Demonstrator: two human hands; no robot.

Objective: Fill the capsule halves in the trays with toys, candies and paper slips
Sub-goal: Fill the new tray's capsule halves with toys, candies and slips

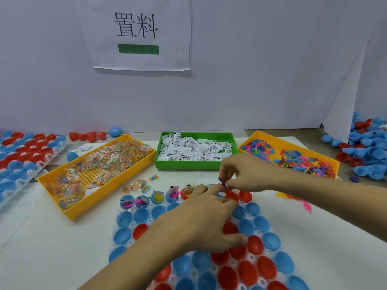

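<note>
The right hand (240,174) pinches a small purple plastic toy (222,181) over the far edge of the white tray of red and blue capsule halves (247,266). The left hand (209,222) rests there, fingers loosely bent.

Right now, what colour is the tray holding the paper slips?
Green. The tray sits mid-table between two yellow ones, shown clearly in the head view.

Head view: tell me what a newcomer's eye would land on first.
The two hands meeting at centre: the right hand pinches a small purple toy above the far row of the white tray of red and blue capsule halves, the left hand resting on it. Behind sit the green bin of paper slips and two yellow bins.
</note>
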